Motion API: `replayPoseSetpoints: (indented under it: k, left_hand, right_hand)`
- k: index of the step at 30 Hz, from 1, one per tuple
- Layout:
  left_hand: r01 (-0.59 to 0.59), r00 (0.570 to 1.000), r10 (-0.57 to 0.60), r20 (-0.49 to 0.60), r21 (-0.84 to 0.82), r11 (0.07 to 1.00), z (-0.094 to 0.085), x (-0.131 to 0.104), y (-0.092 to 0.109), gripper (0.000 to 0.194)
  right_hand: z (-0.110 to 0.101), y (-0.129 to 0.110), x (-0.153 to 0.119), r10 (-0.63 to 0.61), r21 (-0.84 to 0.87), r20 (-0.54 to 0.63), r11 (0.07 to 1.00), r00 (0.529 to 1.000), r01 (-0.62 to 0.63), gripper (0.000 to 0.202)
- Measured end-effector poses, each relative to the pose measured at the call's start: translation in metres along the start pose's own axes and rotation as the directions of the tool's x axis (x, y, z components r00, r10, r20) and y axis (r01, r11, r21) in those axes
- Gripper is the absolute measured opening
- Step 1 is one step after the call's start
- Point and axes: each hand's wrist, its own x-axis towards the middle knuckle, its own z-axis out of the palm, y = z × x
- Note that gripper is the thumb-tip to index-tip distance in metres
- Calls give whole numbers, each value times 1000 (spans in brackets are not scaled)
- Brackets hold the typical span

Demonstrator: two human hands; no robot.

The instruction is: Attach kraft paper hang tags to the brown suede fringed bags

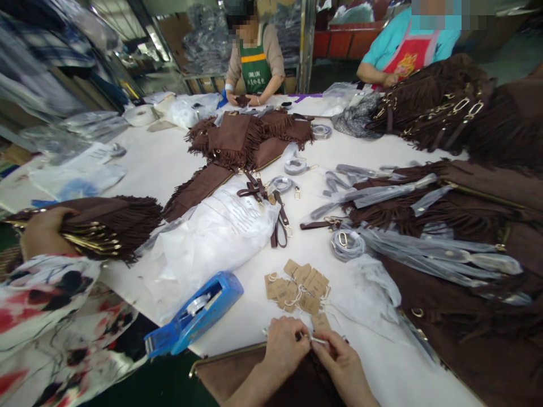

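Over a brown zippered bag [237, 370] at the bottom centre, my left hand [288, 345] and my right hand [339, 359] meet with bent fingers. Both pinch a thin white string [319, 340] between them. A tan paper tag [321, 322] lies just beyond the fingertips. More tan tags with white strings [299, 282] are piled on the white table, a little farther away. The bag lies under my hands, its zipper edge running left; my wrists partly cover it.
A blue tape dispenser [199, 316] stands left of my hands. Brown fringed bags [466, 198] and wrapped straps [348, 244] fill the right side. White plastic bags [212, 237] lie mid-table. At the left, another person's hand [46, 232] holds fringed bags. Two people work across the table.
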Motion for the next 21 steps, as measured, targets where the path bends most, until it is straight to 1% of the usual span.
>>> replayPoseSetpoints:
  k: [2,5,7,8,9,11,13,14,16,18,19,21]
  left_hand:
    - [-4,999,5,-48,26,1000,4,-1,-1,20]
    - [-43,990,52,-129,75,996,12,-4,-5,19]
    - [-119,968,145,-204,134,984,19,-6,-11,18]
    - [-176,945,215,-247,170,970,22,-7,-15,19]
    - [-242,910,295,-290,206,948,25,-9,-18,19]
    - [-372,818,448,-362,262,891,30,-12,-24,20]
    - [-466,736,543,-403,281,839,31,-15,-27,20]
    - [-497,710,570,-415,279,822,30,-17,-27,19]
    - [-531,681,592,-432,266,804,28,-19,-27,17]
    - [-548,664,605,-441,264,794,26,-21,-27,16]
    - [-557,657,614,-436,267,786,25,-22,-27,16]
    - [-583,649,639,-413,270,766,23,-25,-29,15]
  right_hand:
    - [-1,2,-2,-145,-122,9,982,989,145,25]
    - [-1,5,-4,-337,-244,15,912,941,331,21]
    - [-1,8,-5,-430,-311,33,854,902,418,22]
    - [-2,9,-5,-453,-331,58,832,889,446,24]
    - [-3,10,-4,-459,-341,96,819,883,462,26]
    - [-6,8,-3,-428,-332,186,819,884,467,32]
    - [-10,1,-1,-369,-301,266,846,890,441,34]
    - [-11,-3,0,-332,-285,298,864,895,416,33]
    - [-12,-11,2,-249,-273,341,896,906,349,29]
    - [-11,-14,2,-202,-280,336,911,920,302,23]
    - [-9,-13,1,-204,-278,317,914,926,296,21]
    - [-6,-8,-2,-247,-249,268,916,931,314,20]
